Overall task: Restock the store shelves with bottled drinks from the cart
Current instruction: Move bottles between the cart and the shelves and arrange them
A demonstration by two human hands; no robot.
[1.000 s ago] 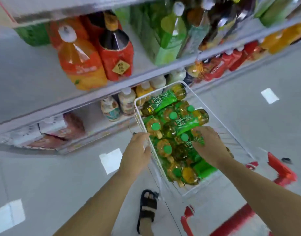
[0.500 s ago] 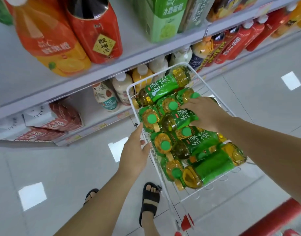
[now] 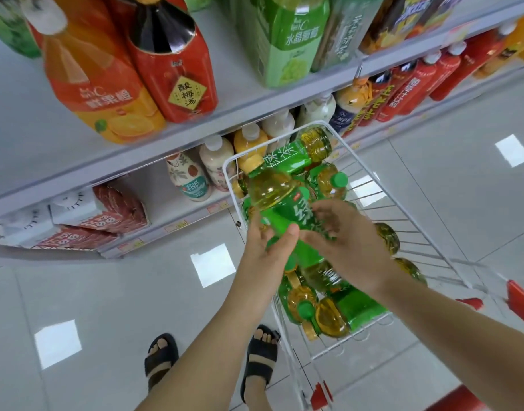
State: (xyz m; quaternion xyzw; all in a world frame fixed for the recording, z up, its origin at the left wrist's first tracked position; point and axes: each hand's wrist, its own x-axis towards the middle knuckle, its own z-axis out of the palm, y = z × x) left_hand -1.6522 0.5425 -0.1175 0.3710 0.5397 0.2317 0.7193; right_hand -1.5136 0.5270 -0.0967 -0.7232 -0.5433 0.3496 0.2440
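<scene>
Over the cart (image 3: 415, 232), cap toward 11 o'clock, the bottle (image 3: 280, 200) is gripped by the left hand (image 3: 266, 250) while the blurred right hand (image 3: 343, 238) seems only to touch it with spread fingers; a loose handover could drop it.

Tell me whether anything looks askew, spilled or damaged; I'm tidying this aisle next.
Nothing spilled or damaged shows. The green tea bottles lie jumbled on their sides in the cart, and the red-and-white cartons on the lowest shelf sit tilted and overlapping rather than squared up.
</scene>
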